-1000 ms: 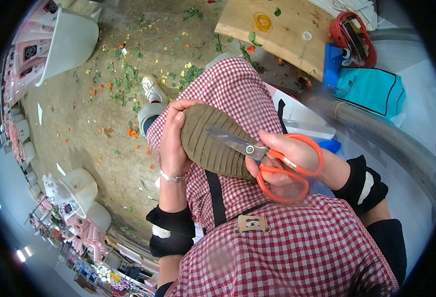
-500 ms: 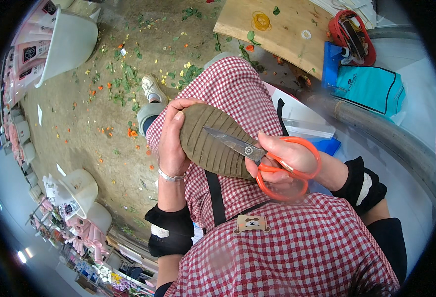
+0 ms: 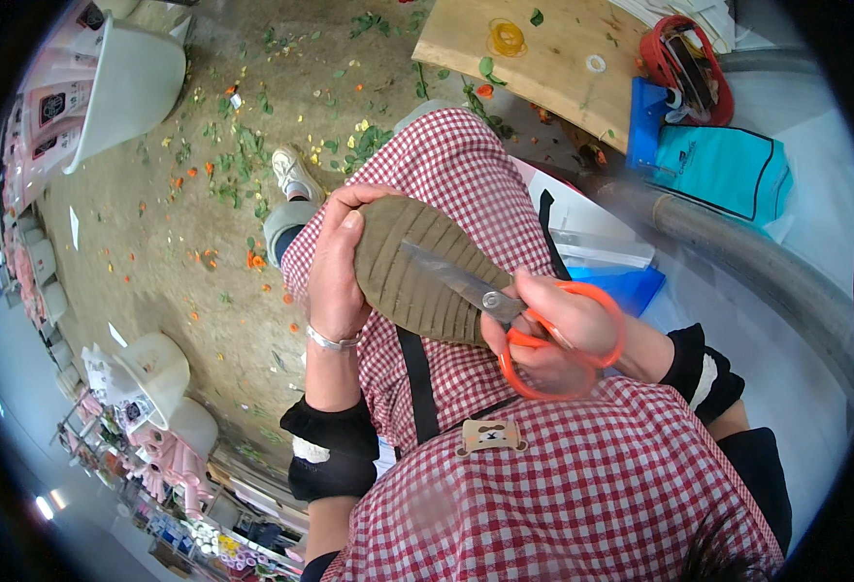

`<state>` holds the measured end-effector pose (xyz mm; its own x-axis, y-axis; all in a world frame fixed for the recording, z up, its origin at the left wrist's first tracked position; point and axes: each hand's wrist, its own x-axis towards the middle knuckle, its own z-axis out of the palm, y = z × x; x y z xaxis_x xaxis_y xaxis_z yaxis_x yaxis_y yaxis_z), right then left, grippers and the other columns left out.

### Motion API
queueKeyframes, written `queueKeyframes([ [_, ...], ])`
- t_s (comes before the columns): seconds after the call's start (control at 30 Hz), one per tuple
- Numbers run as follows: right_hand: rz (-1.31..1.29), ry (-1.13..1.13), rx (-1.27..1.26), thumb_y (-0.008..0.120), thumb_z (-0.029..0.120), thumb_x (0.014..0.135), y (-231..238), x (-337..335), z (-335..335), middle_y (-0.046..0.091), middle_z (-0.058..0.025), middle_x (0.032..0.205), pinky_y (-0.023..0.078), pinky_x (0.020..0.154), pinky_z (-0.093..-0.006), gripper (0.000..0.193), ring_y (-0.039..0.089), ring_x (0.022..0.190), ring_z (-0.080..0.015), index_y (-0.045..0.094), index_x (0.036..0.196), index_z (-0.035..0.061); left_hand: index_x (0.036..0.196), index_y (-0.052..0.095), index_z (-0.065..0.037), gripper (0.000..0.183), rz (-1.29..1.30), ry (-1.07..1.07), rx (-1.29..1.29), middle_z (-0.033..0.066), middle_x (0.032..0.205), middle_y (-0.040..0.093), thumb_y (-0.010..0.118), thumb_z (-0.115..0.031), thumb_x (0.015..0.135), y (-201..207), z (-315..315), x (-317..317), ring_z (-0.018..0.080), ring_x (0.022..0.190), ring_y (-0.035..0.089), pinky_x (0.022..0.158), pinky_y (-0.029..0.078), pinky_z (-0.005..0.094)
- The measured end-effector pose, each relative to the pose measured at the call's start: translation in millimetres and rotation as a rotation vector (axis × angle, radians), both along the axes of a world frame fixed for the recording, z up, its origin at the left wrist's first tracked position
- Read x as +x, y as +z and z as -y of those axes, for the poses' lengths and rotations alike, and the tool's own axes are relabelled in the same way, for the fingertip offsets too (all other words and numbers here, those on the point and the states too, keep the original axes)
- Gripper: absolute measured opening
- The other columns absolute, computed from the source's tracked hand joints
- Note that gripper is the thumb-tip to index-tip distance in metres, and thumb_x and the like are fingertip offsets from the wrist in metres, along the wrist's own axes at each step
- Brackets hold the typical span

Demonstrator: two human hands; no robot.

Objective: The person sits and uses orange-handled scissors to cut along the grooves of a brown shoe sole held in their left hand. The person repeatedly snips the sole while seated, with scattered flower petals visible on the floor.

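Note:
A shoe sole (image 3: 417, 291), olive-brown with ridges across it, faces up over the checked apron on my lap; the rest of the shoe is hidden beneath. My left hand (image 3: 335, 257) is wrapped round its left end, thumb on the edge. In my right hand (image 3: 568, 330) is a pair of scissors (image 3: 471, 289) with orange loop handles, my fingers through the loops. The blades are together and lie along the sole, points toward my left hand. Slight blur covers the blades and right hand; whether they press on the sole, I cannot tell.
A wooden board (image 3: 563, 68) with yellow rubber bands (image 3: 507, 39) stands at the upper right. Near it are a red basket (image 3: 689, 73), a teal bag (image 3: 723, 170) and a metal pipe (image 3: 708, 233). Cut leaves and petals litter the floor (image 3: 223, 175). White buckets (image 3: 131, 92) stand at left.
The scissors and my right hand have shifted slightly rightward and blur with motion. My left hand still grips the shoe sole.

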<state>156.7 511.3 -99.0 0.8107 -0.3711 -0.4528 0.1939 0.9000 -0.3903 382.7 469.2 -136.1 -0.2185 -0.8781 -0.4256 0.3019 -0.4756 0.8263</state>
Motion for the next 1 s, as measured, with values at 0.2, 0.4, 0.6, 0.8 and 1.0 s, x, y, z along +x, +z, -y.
queueKeyframes([
  [0.2, 0.137, -0.265, -0.061, 0.014, 0.062, 0.090, 17, -19, 27, 0.039, -0.0007, 0.041, 0.036, 0.035, -0.0232, 0.073, 0.037, 0.032, -0.0107, 0.048, 0.087, -0.0028, 0.107, 0.046, -0.001, 0.028, 0.007, 0.041, 0.011, 0.0107, 0.104, 0.054, 0.035, -0.021, 0.090, -4, -2, 3, 0.0170, 0.096, 0.052, 0.087, 0.042, 0.0313],
  [0.4, 0.204, 0.056, 0.124, 0.012, 0.057, 0.092, -19, -9, 8, 0.045, -0.0015, 0.052, 0.044, 0.045, -0.0267, 0.068, 0.042, 0.043, -0.0110, 0.050, 0.094, 0.0002, 0.106, 0.046, -0.001, 0.030, 0.030, 0.011, 0.007, 0.0114, 0.108, 0.052, 0.036, -0.025, 0.090, -4, -2, 4, 0.0187, 0.099, 0.051, 0.090, 0.040, 0.0321],
  [0.6, 0.188, 0.128, 0.127, 0.013, 0.060, 0.091, -26, -7, 2, 0.044, -0.0002, 0.052, 0.045, 0.047, -0.0290, 0.069, 0.041, 0.044, -0.0107, 0.050, 0.097, 0.0019, 0.107, 0.045, -0.001, 0.030, -0.002, 0.010, 0.042, 0.0112, 0.108, 0.051, 0.035, -0.025, 0.090, -1, -2, 3, 0.0185, 0.098, 0.051, 0.090, 0.040, 0.0322],
  [0.8, 0.117, 0.062, 0.157, 0.013, 0.050, 0.095, -21, -4, 3, 0.041, 0.0003, 0.046, 0.033, 0.038, -0.0209, 0.065, 0.037, 0.039, -0.0077, 0.050, 0.092, -0.0028, 0.106, 0.045, 0.000, 0.027, 0.007, 0.024, 0.016, 0.0117, 0.103, 0.054, 0.035, -0.020, 0.090, 1, -1, 0, 0.0176, 0.094, 0.054, 0.086, 0.043, 0.0313],
  [1.0, 0.092, 0.127, -0.001, 0.014, 0.057, 0.092, -27, -8, 6, 0.039, 0.0025, 0.047, 0.036, 0.040, -0.0216, 0.066, 0.036, 0.040, -0.0077, 0.050, 0.090, 0.0014, 0.105, 0.045, -0.002, 0.029, 0.028, -0.032, -0.019, 0.0111, 0.106, 0.051, 0.035, -0.025, 0.091, -1, 1, 1, 0.0189, 0.098, 0.051, 0.089, 0.040, 0.0320],
])
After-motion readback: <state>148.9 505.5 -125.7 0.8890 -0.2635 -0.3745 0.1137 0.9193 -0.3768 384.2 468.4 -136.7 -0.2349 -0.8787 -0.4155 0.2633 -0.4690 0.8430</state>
